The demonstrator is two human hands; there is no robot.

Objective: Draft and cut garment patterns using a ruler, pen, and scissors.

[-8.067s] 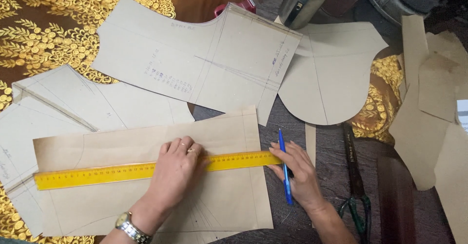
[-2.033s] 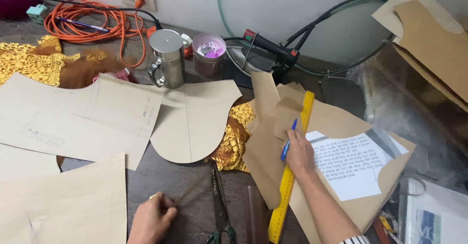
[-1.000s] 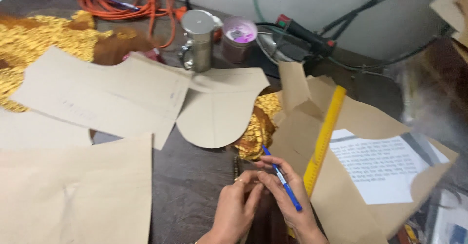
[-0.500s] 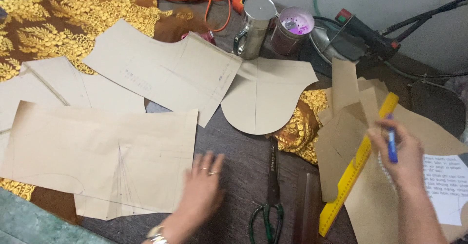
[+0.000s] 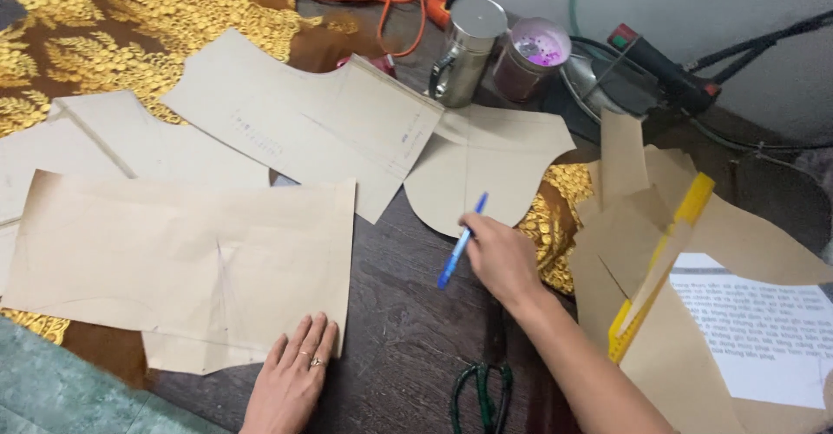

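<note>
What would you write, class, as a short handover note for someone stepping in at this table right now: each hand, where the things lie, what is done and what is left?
Left hand: flat, fingertips on the lower edge of the large paper pattern piece.
Right hand: holds a blue pen above the dark table, not writing.
Yellow ruler: set aside on the loose paper pieces at right.
Scissors: on the table near the right forearm.
Done: pencil lines show on the large piece.
Left: the piece is uncut along those lines.
</note>
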